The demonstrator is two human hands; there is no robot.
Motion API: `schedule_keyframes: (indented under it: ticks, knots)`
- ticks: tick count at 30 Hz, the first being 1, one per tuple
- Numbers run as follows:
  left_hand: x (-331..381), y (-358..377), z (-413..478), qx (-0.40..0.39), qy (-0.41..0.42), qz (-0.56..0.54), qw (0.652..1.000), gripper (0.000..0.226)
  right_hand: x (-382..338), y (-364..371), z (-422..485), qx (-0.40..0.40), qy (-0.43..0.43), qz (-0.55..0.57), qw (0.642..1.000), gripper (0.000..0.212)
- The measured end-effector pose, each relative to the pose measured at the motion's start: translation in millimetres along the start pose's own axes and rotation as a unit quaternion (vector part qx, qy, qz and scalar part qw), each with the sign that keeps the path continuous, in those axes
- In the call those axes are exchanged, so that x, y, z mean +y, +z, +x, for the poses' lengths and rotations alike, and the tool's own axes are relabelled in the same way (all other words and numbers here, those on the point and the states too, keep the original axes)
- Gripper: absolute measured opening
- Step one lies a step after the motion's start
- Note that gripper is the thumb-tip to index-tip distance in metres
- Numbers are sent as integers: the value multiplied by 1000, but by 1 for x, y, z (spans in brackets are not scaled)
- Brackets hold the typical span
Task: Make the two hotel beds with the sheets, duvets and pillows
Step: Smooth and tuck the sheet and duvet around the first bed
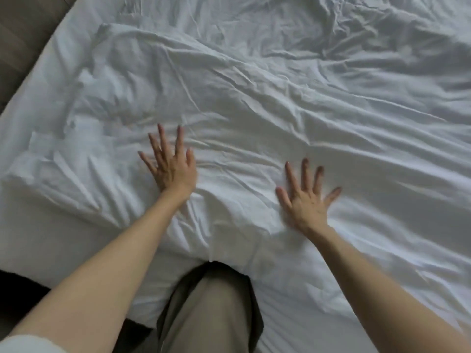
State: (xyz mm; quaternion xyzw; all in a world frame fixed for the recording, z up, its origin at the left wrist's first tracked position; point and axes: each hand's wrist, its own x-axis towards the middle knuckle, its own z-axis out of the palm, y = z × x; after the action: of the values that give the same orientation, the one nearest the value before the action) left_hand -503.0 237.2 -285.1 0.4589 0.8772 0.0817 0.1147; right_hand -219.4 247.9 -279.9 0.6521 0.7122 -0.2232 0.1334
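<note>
Duvet [254, 103] rumpled — left hand [171, 165], right hand [304, 200] pressing flat, fingers spread.

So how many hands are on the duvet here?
2. The left hand lies flat on the duvet, toward its left side; the right hand lies flat further right. Neither is hidden.

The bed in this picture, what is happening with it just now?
A person stands at the edge of the bed, one knee in beige trousers against it. The left hand and the right hand both lie flat, fingers spread, on the white duvet, as if to smooth it. The duvet is full of creases and lies unevenly. The sheet shows beside it at the near left. No pillow is in view.
</note>
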Motion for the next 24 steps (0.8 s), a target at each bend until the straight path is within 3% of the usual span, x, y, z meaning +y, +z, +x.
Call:
schedule_keyframes:
  ticks: [3, 5, 8, 11, 14, 17, 20, 24]
  knots:
    - [95, 23, -69, -65, 165, -17, 984, 63, 42, 21, -53, -42, 8, -9, 999, 64]
    - [144, 38, -115, -132, 210, -14, 969, 63, 83, 37, -100, -64, 32, 4, 997, 64]
    - [168, 59, -177, -220, 204, 54, 953, 66, 146, 50, -166, -108, 73, 3, 991, 66]
    - [150, 70, -228, -247, 196, 116, 942, 75, 178, 49, -199, -123, 93, 27, 988, 62]
    - [134, 65, -256, -276, 187, 128, 934, 73, 175, 22, -195, 9, 123, 103, 987, 37]
    - [124, 55, -270, -300, 176, 130, 928, 68, 165, 3, -173, 99, 84, 106, 986, 38]
    - [121, 46, -279, -313, 178, 150, 921, 64, 171, 18, -164, 3, 27, 36, 999, 53]
    - [111, 35, -299, -317, 175, 162, 918, 63, 219, 57, -207, -62, 176, 42, 982, 72]
